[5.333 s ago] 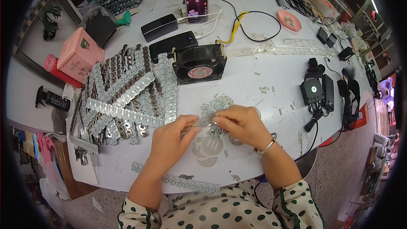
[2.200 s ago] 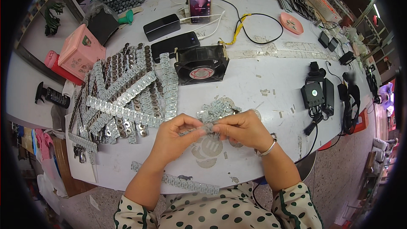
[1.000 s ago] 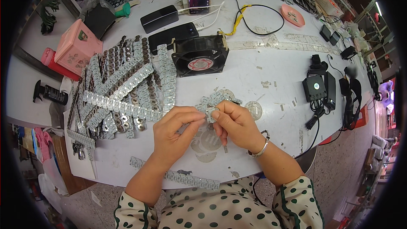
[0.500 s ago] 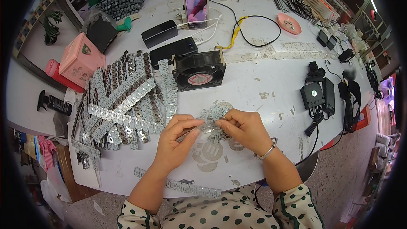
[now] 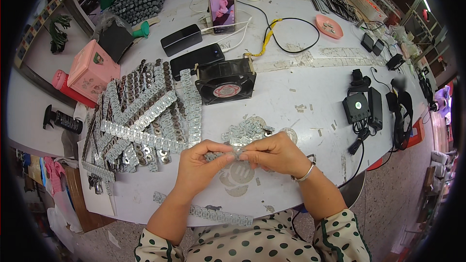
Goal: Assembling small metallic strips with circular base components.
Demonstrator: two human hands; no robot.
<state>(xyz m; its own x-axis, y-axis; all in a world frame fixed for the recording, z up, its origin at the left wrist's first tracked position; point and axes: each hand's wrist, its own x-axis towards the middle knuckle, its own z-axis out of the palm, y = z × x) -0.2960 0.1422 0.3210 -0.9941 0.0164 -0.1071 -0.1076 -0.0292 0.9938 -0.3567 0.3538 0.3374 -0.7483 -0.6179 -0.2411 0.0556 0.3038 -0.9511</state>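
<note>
My left hand [image 5: 203,164] and my right hand [image 5: 277,155] meet above the near middle of the table. Thumb and forefinger of each are pinched together on a small silvery plate piece [image 5: 237,151], mostly covered by the fingers. Just beyond them lies a heap of loose silvery plates [image 5: 246,130]. To the left, long linked strips of similar plates and round discs [image 5: 141,121] are piled crosswise. Another linked strip [image 5: 221,215] lies along the front edge, partly behind my left forearm.
A black fan [image 5: 225,85] stands beyond the heap, with a black power bank [image 5: 196,59] and a propped phone [image 5: 222,12] behind it. Black adapters [image 5: 359,107] with cords lie right. A pink box [image 5: 94,70] stands left, a pink dish [image 5: 329,26] far right.
My right hand has come down and left from the heap, toward my left hand. Both hands now pinch close together, and the heap shows more fully.
</note>
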